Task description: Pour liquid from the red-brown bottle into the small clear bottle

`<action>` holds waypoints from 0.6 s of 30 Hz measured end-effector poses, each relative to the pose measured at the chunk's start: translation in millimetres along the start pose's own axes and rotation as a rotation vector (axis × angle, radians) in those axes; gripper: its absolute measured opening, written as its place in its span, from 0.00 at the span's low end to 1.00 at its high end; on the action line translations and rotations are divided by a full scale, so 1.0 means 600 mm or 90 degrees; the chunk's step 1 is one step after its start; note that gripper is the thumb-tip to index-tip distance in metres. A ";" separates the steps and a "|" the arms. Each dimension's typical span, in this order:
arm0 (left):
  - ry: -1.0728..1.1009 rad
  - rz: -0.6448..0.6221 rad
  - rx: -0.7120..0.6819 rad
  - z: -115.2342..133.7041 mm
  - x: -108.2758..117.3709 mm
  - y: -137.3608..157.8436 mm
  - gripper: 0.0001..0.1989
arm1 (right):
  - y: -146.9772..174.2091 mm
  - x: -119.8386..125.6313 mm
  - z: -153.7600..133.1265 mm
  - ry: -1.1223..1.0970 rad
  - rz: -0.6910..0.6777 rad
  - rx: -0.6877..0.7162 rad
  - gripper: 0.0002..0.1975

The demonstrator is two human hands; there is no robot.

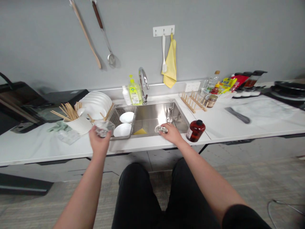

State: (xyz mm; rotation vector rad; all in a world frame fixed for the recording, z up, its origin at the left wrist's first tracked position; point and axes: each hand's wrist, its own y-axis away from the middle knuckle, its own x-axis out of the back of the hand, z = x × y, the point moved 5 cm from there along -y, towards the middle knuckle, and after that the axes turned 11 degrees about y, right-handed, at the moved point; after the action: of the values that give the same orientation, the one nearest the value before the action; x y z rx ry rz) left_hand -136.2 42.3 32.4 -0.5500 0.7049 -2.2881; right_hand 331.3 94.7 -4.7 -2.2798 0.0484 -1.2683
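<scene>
My left hand (98, 141) is closed on a clear, see-through container (105, 127), lifted by the left end of the sink (152, 111). Its exact kind is blurred. My right hand (172, 134) reaches over the sink's front edge, fingers curled. At its fingertips shows a small, round, shiny ringed thing (161, 129); whether it is held or part of the sink, I cannot tell. Beside my right wrist stands a dark red bottle (195, 131) with a black cap. Two white bowls (122, 130) rest in the wire drain basket (114, 116) at the sink's left.
A yellow sponge (140, 131) lies in the sink below the faucet (143, 82). Left are a white holder (82, 124) with chopsticks and stacked white plates (96, 101). A wooden rack (194, 101), several condiments and a dark grey utensil (238, 115) occupy the right counter.
</scene>
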 end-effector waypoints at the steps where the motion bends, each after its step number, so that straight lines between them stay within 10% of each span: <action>1: 0.034 -0.055 0.009 0.020 -0.043 0.022 0.41 | 0.000 -0.001 0.002 -0.021 -0.002 0.009 0.20; 9: 0.438 -0.487 0.145 0.133 -0.332 0.169 0.35 | 0.006 -0.005 0.011 -0.176 -0.025 0.040 0.37; 18: 0.561 -0.675 0.153 0.130 -0.359 0.190 0.36 | 0.006 -0.005 0.002 -0.248 -0.120 0.073 0.37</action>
State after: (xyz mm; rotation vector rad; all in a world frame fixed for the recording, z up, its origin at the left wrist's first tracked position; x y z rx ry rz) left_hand 108.8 96.0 -18.7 0.3774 0.5426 -3.6025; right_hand 331.5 93.1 -9.1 -2.4315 -0.3760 -0.8648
